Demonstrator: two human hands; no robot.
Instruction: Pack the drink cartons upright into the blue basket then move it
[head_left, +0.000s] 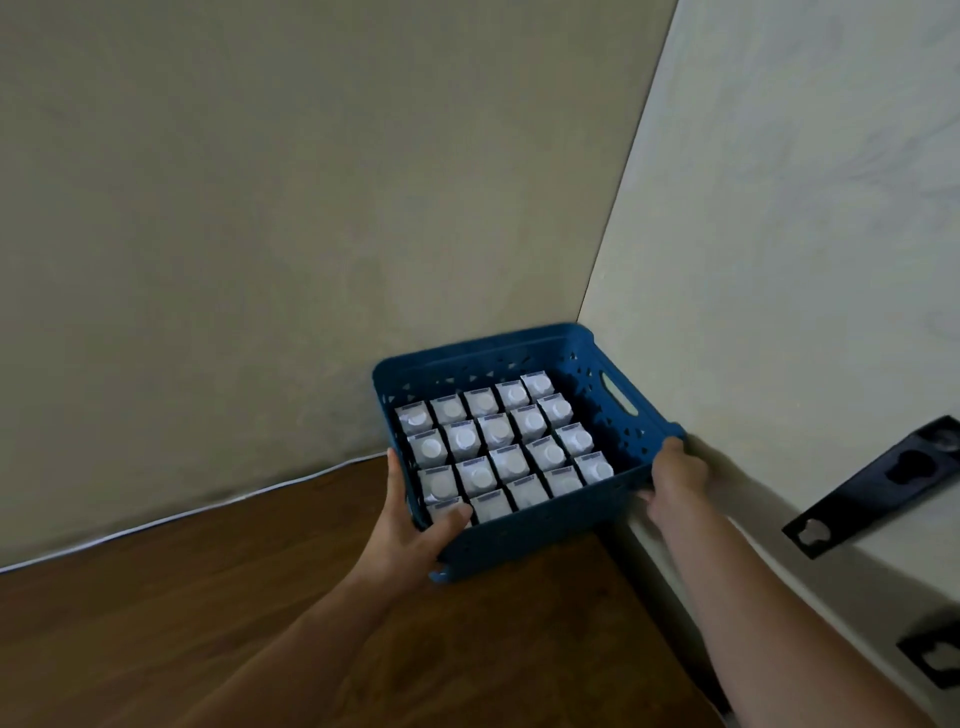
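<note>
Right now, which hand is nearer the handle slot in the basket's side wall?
Right. The right hand grips the basket rim just below the slot; the left hand holds the opposite near corner.

We cannot read the small labels on the drink cartons (496, 441), which are too blurred. The left hand (410, 525) covers the blue basket (483, 348) at its near left corner, and part of the nearest carton. Two black brackets (883, 483) are cut off by the right edge.
</note>
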